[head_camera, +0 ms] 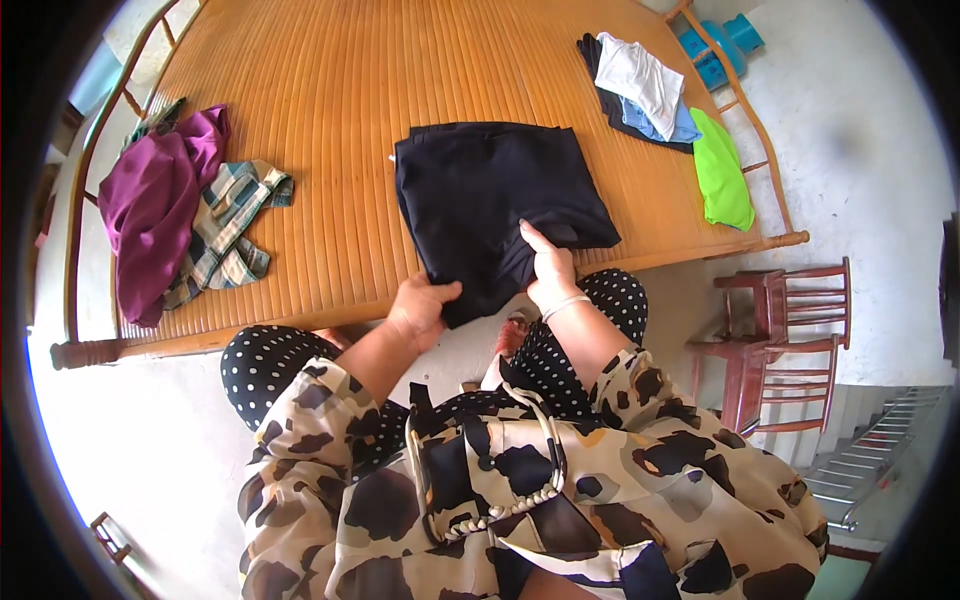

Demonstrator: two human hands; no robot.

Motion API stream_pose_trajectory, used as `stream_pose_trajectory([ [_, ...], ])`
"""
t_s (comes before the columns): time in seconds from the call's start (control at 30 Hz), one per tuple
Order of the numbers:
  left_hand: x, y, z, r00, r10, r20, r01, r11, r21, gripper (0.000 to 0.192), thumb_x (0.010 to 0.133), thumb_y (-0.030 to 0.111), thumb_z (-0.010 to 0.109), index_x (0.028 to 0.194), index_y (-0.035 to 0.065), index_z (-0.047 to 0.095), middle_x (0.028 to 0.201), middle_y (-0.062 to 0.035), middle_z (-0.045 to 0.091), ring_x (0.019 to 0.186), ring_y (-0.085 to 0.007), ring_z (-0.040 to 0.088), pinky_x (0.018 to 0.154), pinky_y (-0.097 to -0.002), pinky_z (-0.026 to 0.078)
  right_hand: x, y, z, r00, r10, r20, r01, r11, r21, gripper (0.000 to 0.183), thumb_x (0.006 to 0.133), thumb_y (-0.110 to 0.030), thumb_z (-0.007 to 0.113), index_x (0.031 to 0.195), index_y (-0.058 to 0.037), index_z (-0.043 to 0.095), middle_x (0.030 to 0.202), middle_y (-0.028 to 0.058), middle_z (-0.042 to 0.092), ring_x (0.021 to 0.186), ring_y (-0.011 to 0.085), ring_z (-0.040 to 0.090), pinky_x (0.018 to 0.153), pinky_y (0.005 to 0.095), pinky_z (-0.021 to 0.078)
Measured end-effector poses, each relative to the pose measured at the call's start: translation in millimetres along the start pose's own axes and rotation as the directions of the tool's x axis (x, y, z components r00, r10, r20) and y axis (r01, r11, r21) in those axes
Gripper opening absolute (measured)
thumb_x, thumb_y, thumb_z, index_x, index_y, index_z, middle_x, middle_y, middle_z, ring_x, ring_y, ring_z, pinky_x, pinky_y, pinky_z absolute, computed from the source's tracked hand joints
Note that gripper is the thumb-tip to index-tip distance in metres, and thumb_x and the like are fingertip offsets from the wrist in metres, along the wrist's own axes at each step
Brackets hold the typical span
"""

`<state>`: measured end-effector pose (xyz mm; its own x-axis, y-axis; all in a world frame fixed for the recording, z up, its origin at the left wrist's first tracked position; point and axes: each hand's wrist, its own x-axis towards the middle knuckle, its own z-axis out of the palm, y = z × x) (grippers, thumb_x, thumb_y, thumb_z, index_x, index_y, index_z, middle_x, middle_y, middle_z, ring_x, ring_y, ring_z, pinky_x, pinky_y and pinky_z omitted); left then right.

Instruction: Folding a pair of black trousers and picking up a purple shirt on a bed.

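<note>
A black garment (495,180), folded into several layers, lies on the slatted bamboo bed (337,97) in front of me. Its near end hangs over the bed's front edge. My left hand (421,309) grips the garment's near left corner, thumb on top. On the near right side, my right hand (549,266) holds the cloth, its thumb on top and the other fingers hidden beneath. Between the two hands the fabric is creased and sags a little.
At the left lie a purple cloth (154,202) and a plaid garment (232,217). At the right, a white cloth (641,79) tops a pile beside a lime-green cloth (721,172). Bed rails (761,142) rise on both sides. Wooden chairs (757,337) and a blue gas cylinder (716,52) stand beyond.
</note>
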<state>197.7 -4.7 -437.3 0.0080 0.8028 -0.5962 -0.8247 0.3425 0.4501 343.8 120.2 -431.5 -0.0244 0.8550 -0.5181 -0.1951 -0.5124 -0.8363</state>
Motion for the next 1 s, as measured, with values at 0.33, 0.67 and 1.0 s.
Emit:
stream_pose_trajectory([
  [0.33, -34, -11, 24, 0.878, -0.402, 0.261, 0.322, 0.897, 0.302, 0.015, 0.083, 0.009, 0.057, 0.097, 0.0016, 0.056, 0.092, -0.0073, 0.060, 0.083, -0.0180, 0.058, 0.077, -0.0322, 0.047, 21, -53, -17, 0.980, 0.191, 0.052, -0.189, 0.981, -0.036, 0.032, 0.070, -0.007, 0.066, 0.101, -0.0010, 0.060, 0.105, 0.0104, 0.059, 0.094, 0.0228, 0.056, 0.084, 0.0394, 0.0460],
  [0.67, -5, -6, 4, 0.915, -0.366, 0.171, 0.300, 0.898, 0.321, 0.017, 0.086, 0.013, 0.055, 0.100, 0.0038, 0.054, 0.089, -0.0061, 0.059, 0.084, -0.0168, 0.057, 0.076, -0.0325, 0.046, 84, -263, 35, 0.940, -0.227, 0.253, 0.268, 0.953, -0.142, 0.025, 0.071, -0.017, 0.065, 0.092, -0.0041, 0.062, 0.089, 0.0101, 0.064, 0.078, 0.0227, 0.060, 0.073, 0.0351, 0.0495],
  [1.0, 1, -2, 4, 0.912, -0.387, 0.134, 0.348, 0.905, 0.247, 0.014, 0.087, 0.012, 0.052, 0.097, 0.0032, 0.054, 0.089, -0.0087, 0.060, 0.083, -0.0186, 0.058, 0.074, -0.0327, 0.048, 182, -346, -66, 0.941, -0.299, -0.160, 0.294, 0.954, -0.055, 0.055, 0.081, -0.041, 0.059, 0.123, -0.0086, 0.044, 0.113, 0.0187, 0.050, 0.094, 0.0352, 0.053, 0.075, 0.0522, 0.0465],
])
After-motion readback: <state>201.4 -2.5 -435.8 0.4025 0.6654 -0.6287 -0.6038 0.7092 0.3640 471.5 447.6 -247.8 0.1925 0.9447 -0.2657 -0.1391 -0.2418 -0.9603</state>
